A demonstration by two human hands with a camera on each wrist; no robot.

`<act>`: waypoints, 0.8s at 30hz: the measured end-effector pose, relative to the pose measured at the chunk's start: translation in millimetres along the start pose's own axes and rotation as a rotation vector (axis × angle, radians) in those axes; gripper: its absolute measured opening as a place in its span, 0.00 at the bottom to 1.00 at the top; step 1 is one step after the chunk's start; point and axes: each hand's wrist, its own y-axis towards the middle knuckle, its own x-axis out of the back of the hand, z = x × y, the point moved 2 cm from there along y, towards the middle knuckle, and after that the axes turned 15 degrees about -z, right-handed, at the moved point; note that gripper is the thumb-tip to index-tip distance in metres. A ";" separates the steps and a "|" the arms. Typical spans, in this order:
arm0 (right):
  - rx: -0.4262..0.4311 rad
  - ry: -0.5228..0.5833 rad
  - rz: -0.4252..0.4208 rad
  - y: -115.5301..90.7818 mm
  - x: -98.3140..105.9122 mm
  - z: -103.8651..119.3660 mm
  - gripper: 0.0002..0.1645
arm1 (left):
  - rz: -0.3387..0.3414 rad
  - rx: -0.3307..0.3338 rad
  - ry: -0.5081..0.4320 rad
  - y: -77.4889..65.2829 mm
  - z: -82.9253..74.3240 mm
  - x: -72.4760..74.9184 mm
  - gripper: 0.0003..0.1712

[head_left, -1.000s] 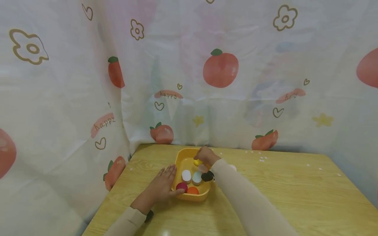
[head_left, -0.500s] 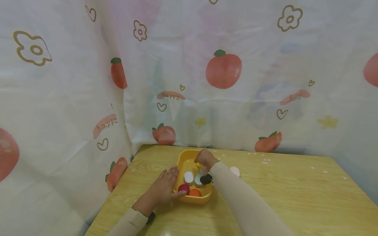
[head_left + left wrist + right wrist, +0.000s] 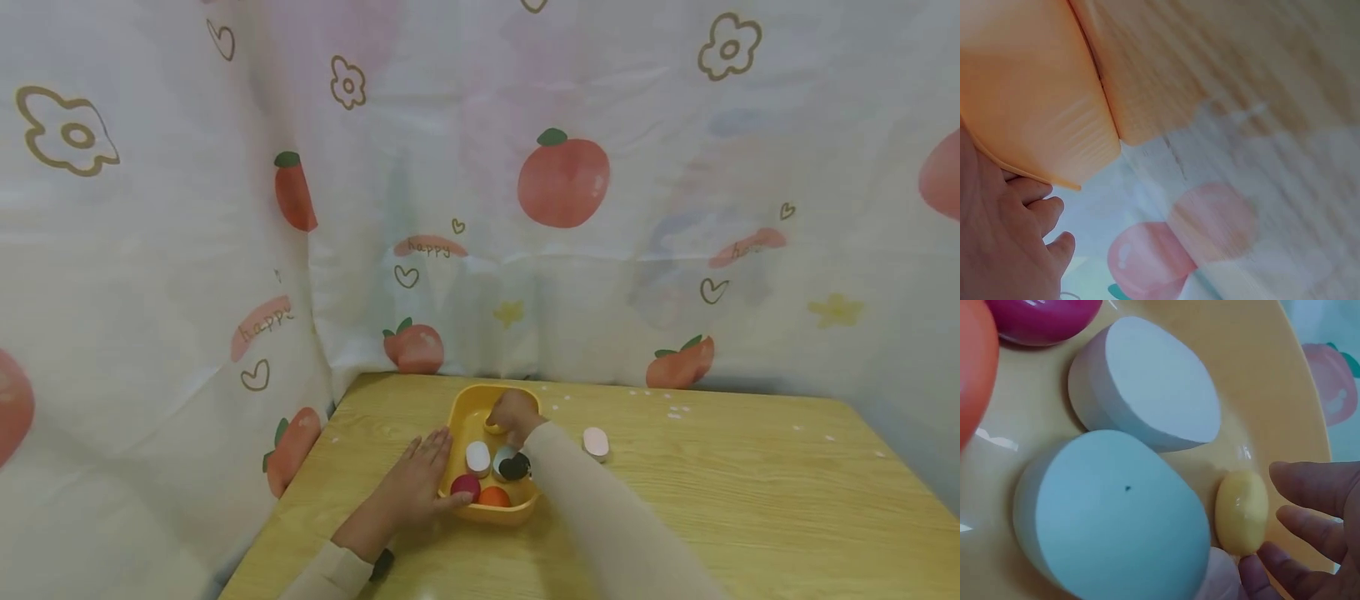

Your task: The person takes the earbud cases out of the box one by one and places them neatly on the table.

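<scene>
A yellow plastic tray (image 3: pixel 491 515) stands on the table. My left hand (image 3: pixel 411 479) rests along its left rim, fingers straight and thumb over the near corner. In the left wrist view, the fingertips touch the edge of the tray. My right hand (image 3: pixel 513 417) reaches down inside the far right part. There, a small glossy yellow oval piece (image 3: pixel 1241 512) has my right fingertips close around one side, the lower ones right at its end. Nearer lie a white oval block (image 3: pixel 477 458), a mint oval block (image 3: pixel 1116 512), a magenta rounded piece (image 3: pixel 466 488) and an orange one (image 3: pixel 494 497).
A pale pink oval block (image 3: pixel 596 443) lies on the wooden table (image 3: pixel 712 483), right of the tray. Small white specks dot the far tabletop. A printed curtain (image 3: pixel 562 275) hangs behind the table and along its left side.
My right hand has shifted slightly left and lower in the tray with the yellow oval piece. The pale pink block on the table has come out from behind my right sleeve. Left hand stays put.
</scene>
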 end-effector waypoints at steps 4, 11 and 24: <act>-0.031 0.097 0.009 0.0 -10.3 -3.4 0.06 | -0.011 -0.003 0.013 -3.4 1.9 -0.1 0.57; 0.031 -0.091 -0.037 4.4 -15.0 -7.0 0.14 | -0.013 -0.014 0.030 -1.8 1.9 1.2 0.58; 0.116 -0.187 -0.151 4.2 -25.1 -10.1 0.13 | -0.004 -0.003 0.012 -1.7 1.7 1.4 0.58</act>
